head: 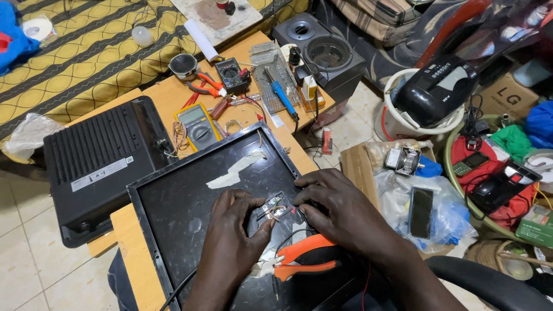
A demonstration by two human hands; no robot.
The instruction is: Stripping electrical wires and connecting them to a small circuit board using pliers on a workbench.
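A black flat panel with a raised rim lies on a low wooden table. Near its right side sits a small circuit part with thin wires. My left hand rests on the panel, its thumb and fingertips touching the part from the left. My right hand presses down beside the part on the right, fingers bent over the panel's edge. Orange-handled pliers lie on the panel just below both hands. A strip of pale tape sticks to the panel above them.
A black ribbed casing lies left of the panel. Behind are a yellow multimeter, a black multimeter, a blue-handled tool and a speaker box. Bags, a phone and a basket of clutter crowd the right.
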